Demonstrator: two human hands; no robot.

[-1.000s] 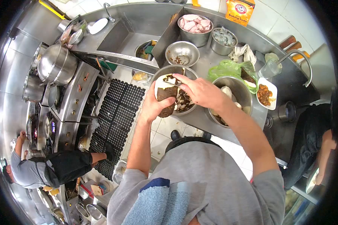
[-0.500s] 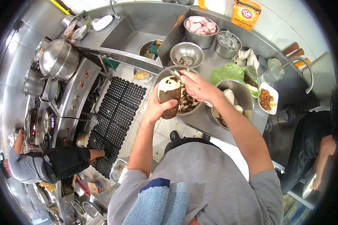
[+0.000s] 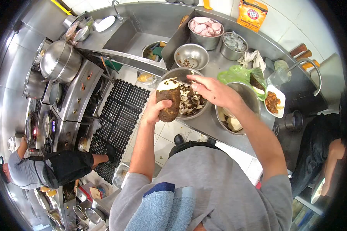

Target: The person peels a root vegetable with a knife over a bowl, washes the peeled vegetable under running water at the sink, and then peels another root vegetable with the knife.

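My left hand is wrapped round a thick taro root, held upright. Its top end is pared white; rough brown skin covers the rest. My right hand is closed on a knife, whose thin blade reaches towards the pared top; the handle is hidden in the hand. Beneath both hands stands a steel bowl with brown and white peelings inside. Beside my right forearm, a deep steel pot contains pale peeled pieces.
Behind are a small steel bowl, a pot of pink meat and a green plastic bag. A white dish of brown food sits right. One co-worker is at the stove, left; another stands right.
The taro root has moved slightly left and tilted, with less of its white end facing me. My right hand has shifted a little right and its fingers have straightened somewhat.
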